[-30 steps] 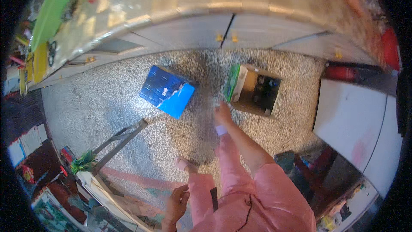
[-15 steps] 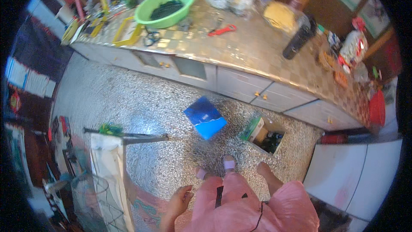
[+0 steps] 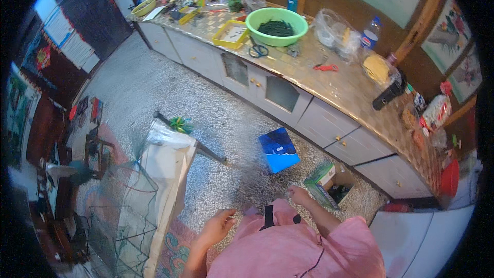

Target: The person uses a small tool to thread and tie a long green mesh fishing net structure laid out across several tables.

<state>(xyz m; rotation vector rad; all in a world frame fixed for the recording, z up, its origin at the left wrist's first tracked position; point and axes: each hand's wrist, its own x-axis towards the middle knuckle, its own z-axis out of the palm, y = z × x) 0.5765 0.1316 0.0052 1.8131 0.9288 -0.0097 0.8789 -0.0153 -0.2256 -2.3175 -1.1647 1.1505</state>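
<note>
My left hand [image 3: 221,223] hangs in front of me with its fingers loosely bent and apart, holding nothing that I can see. My right hand [image 3: 299,194] reaches forward over the floor, fingers loosely bent, with nothing visible in it. Ahead of it a blue box [image 3: 279,150], dark above and brighter below, lies on the speckled floor. An open cardboard box [image 3: 325,184] with green on its side stands just right of my right hand. Dark things inside it are too unclear to name.
A long counter [image 3: 309,85] with cabinets runs along the back and right. On it are a green basin [image 3: 278,27], a yellow tray [image 3: 230,34], scissors [image 3: 258,49] and a red-handled tool [image 3: 325,67]. At left stand a pale covered table [image 3: 170,162] and a wire-framed net [image 3: 123,211].
The view has swung left, so the counter and boxes sit farther right in the picture. My right hand has come inward and forward. My left hand stays low, with its fingers loosely bent.
</note>
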